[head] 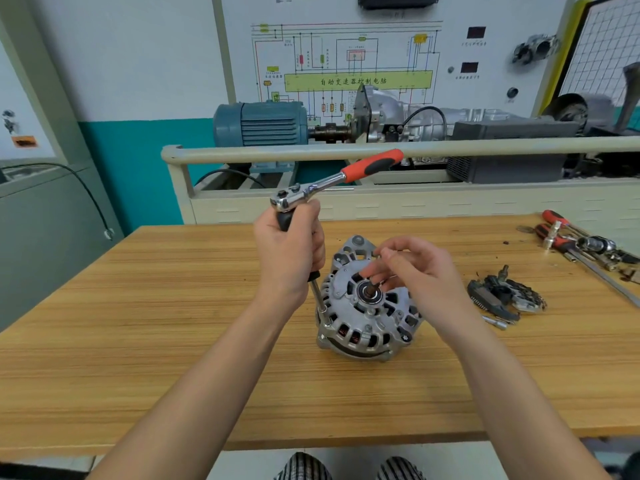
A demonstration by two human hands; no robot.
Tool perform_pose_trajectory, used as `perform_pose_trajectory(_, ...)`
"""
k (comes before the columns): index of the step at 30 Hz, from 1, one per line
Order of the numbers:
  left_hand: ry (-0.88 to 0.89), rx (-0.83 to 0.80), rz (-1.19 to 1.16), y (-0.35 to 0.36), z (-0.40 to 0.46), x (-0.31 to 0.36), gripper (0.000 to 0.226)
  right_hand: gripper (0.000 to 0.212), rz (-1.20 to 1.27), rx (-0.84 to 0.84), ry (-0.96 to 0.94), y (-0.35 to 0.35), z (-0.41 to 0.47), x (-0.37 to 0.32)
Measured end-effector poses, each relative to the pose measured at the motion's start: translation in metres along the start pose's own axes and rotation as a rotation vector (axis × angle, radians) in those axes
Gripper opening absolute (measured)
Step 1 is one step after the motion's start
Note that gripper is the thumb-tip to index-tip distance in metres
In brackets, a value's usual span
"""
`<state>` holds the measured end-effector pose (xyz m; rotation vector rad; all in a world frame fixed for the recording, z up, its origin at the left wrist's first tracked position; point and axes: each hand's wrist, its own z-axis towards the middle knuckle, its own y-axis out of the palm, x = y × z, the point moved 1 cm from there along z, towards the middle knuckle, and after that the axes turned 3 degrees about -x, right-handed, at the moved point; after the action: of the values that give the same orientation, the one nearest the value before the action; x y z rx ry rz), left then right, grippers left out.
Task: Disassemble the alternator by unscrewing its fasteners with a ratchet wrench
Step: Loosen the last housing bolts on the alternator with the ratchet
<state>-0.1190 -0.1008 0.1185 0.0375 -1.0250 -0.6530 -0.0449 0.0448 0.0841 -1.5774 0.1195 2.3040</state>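
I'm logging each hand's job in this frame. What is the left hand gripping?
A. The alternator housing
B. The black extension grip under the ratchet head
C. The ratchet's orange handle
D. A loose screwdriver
B: the left hand wraps the black extension grip just below the ratchet wrench head, while its orange handle sticks out free.

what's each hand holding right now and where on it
The left hand grips the ratchet wrench by its black extension bar just under the head, not the orange handle. The right hand touches the alternator shaft, gripping nothing clearly.
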Motion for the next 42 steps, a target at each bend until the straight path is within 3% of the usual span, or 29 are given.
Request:
perform_pose_trajectory(5,-0.011,-0.068,0.066,0.005,0.000,-0.001,0.041,0.018,0.108,0.015,-0.037,-0.001,0.003,-0.005)
perform_pose_trajectory(7,-0.005,-0.132,0.099,0.008,-0.002,-0.001,0.036,0.039,0.369,-0.079,-0.055,-0.001,0.009,-0.011)
perform_pose_trajectory(9,0.013,-0.243,0.130,0.013,-0.005,-0.003,0.030,0.057,0.798,-0.200,-0.076,-0.002,0.017,-0.027)
perform_pose_trajectory(10,0.022,-0.302,0.153,0.015,-0.008,-0.003,0.030,0.057,0.990,-0.223,-0.100,-0.002,0.020,-0.034)
perform_pose_trajectory(12,0.025,-0.377,0.204,0.016,-0.012,-0.005,0.030,0.027,1.269,-0.176,-0.135,0.001,0.024,-0.046)
perform_pose_trajectory(13,0.019,-0.390,0.218,0.015,-0.013,-0.005,0.028,0.024,1.385,-0.168,-0.138,0.004,0.024,-0.050)
perform_pose_trajectory(15,0.025,-0.402,0.217,0.008,-0.015,-0.005,0.026,0.045,1.486,-0.158,-0.121,0.012,0.021,-0.052)
perform_pose_trajectory(18,0.088,-0.355,0.222,-0.007,-0.019,-0.006,0.028,0.052,1.335,-0.063,-0.184,0.031,0.008,-0.053)
perform_pose_trajectory(25,0.080,-0.071,0.212,-0.030,-0.031,-0.009,0.031,0.053,1.047,-0.101,-0.499,0.079,-0.026,-0.051)
perform_pose_trajectory(28,0.061,-0.068,0.141,-0.037,-0.029,-0.009,0.024,0.049,0.995,-0.095,-0.563,0.092,-0.029,-0.050)
perform_pose_trajectory(34,-0.023,-0.124,0.077,-0.037,-0.024,-0.009,0.041,0.062,1.026,-0.145,-0.284,0.076,0.007,-0.067)
perform_pose_trajectory(37,-0.090,-0.111,-0.055,-0.037,-0.017,-0.010,0.040,0.062,1.109,-0.165,-0.123,0.075,0.033,-0.076)
perform_pose_trajectory(42,-0.089,-0.214,-0.049,-0.046,-0.017,-0.013,0.039,0.062,1.247,-0.256,0.105,0.078,0.057,-0.077)
